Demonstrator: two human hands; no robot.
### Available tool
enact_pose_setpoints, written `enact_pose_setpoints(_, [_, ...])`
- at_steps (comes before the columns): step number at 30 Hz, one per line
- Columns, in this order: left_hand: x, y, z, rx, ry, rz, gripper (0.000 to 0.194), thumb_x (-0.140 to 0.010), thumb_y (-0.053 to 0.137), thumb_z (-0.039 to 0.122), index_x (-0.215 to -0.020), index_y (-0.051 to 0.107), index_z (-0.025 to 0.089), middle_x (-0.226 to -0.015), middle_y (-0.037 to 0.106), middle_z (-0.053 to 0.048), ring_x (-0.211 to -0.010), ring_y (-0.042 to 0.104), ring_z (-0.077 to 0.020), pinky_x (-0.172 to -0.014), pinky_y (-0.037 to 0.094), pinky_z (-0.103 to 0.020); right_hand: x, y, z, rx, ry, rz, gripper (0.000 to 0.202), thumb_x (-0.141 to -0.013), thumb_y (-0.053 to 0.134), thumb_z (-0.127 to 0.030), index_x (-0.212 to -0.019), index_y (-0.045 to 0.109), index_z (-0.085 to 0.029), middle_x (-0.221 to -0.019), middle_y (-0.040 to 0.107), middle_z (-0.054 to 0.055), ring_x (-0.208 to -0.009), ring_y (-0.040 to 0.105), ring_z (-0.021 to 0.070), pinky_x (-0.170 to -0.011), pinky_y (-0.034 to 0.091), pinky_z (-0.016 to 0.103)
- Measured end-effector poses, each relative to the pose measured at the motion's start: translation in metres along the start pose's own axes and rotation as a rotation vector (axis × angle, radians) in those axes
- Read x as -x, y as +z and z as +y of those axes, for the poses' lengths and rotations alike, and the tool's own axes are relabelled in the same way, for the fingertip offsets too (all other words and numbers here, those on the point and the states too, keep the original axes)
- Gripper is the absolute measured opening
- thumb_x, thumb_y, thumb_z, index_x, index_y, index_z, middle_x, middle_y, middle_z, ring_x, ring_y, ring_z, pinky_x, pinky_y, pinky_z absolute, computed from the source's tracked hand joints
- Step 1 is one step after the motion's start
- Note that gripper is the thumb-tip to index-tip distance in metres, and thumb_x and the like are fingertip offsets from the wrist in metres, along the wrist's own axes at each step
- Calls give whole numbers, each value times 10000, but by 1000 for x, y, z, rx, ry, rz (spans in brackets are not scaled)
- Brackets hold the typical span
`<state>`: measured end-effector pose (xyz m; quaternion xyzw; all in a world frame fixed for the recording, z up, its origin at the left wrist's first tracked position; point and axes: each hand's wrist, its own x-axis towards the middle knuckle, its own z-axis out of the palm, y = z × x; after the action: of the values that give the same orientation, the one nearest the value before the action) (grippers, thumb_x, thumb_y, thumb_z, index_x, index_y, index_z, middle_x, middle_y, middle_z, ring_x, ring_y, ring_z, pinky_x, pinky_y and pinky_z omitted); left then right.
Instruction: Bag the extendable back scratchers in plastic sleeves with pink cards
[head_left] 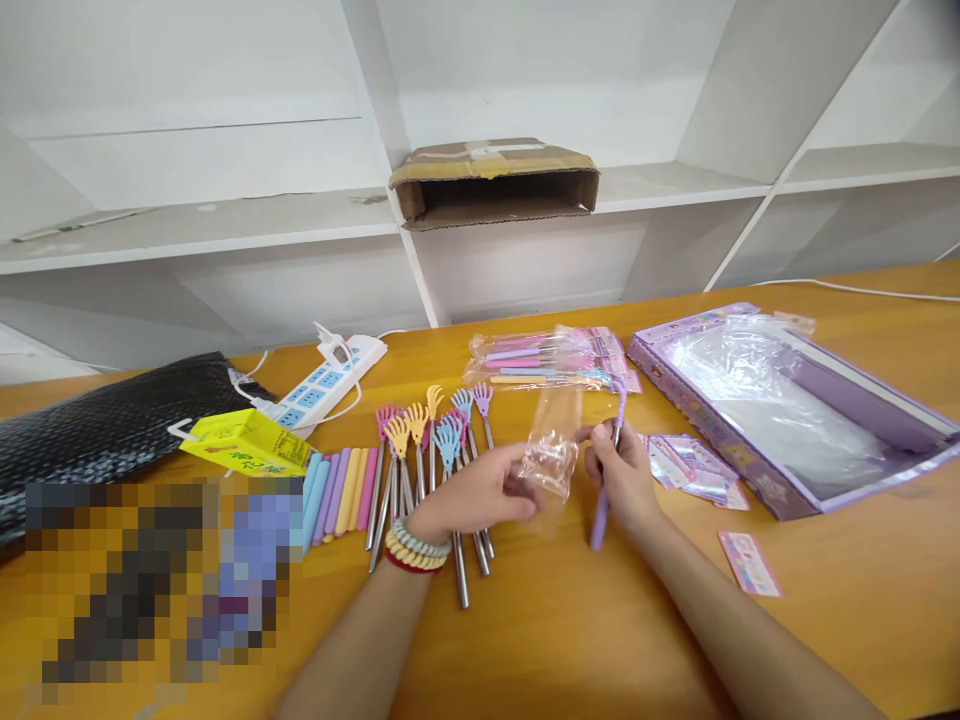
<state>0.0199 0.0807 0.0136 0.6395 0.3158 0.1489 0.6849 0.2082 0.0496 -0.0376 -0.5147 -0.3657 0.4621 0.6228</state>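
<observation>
My left hand (pixel 484 490) is closed on a clear plastic bag (pixel 553 435), which stands up from its fingers. My right hand (pixel 621 470) grips a purple back scratcher (pixel 601 518), its curved head up and its handle pointing down. Near my left wrist lie several back scratcher rods (pixel 462 580), bare metal with yellow, blue, pink and purple claw heads. Beside them is a row of coloured handle tubes (pixel 343 495). Behind my hands, bagged back scratchers (pixel 525 365) lie in a pile. Printed cards (pixel 694 468) are scattered right of my right hand, with a single card (pixel 750 563) nearer me.
At the right sits an open purple box (pixel 780 500) with clear plastic bags (pixel 757 400) inside. To the left are a yellow carton (pixel 244 443), a white power strip (pixel 322 385) and a black wrapped package (pixel 142 410). A cardboard box (pixel 495 160) rests on the shelf behind.
</observation>
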Motion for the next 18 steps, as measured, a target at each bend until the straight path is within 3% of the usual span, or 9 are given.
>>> enact_pose_setpoints(3, [17, -14, 13, -153, -105, -109, 479, -685, 586, 147, -1160, 543, 192, -794, 644, -36, -741, 611, -167, -631, 473, -258, -7, -5, -6, -131, -76, 101, 351, -786, 559, -491, -719, 334, -230, -456, 350, -100, -347, 281, 60, -366, 213, 205])
enact_pose_setpoints(6, [32, -29, 25, -227, -155, -79, 405, -698, 551, 172, -1099, 595, 213, -778, 636, -23, -691, 597, -154, -602, 464, -237, -15, -13, -14, -247, -81, 174, 368, -728, 647, -411, -723, 325, -234, -436, 282, -124, -331, 283, 52, -354, 241, 185])
enact_pose_setpoints(11, [49, -53, 34, -324, -221, -85, 331, -674, 552, 184, -981, 667, 223, -694, 614, -9, -576, 546, -139, -497, 408, -205, -27, -28, -23, -232, -83, 312, 445, -657, 698, -383, -1010, 444, -285, -663, 576, -87, -329, 337, 28, -306, 292, 175])
enact_pose_setpoints(13, [54, -61, 32, -348, -206, -88, 305, -670, 567, 203, -951, 686, 222, -682, 606, -12, -547, 521, -130, -486, 390, -209, -27, -35, -24, -183, -68, 259, 487, -644, 712, -365, -1063, 484, -266, -658, 595, -64, -331, 346, 25, -304, 286, 170])
enact_pose_setpoints(16, [61, -68, 24, -220, -164, -50, 352, -627, 637, 279, -966, 688, 200, -595, 570, -19, -464, 470, -122, -445, 360, -232, -23, -41, -21, -78, 74, -40, 435, -597, 759, -295, -981, 587, -186, -540, 540, -61, -327, 323, 18, -310, 251, 167])
enact_pose_setpoints(18, [61, -69, 16, 2, -111, 82, 535, -576, 677, 351, -1086, 631, 196, -513, 532, -6, -395, 439, -128, -413, 353, -256, -20, -41, -18, -46, 142, -204, 401, -557, 785, -234, -913, 618, -155, -468, 469, -81, -323, 301, 13, -314, 214, 164])
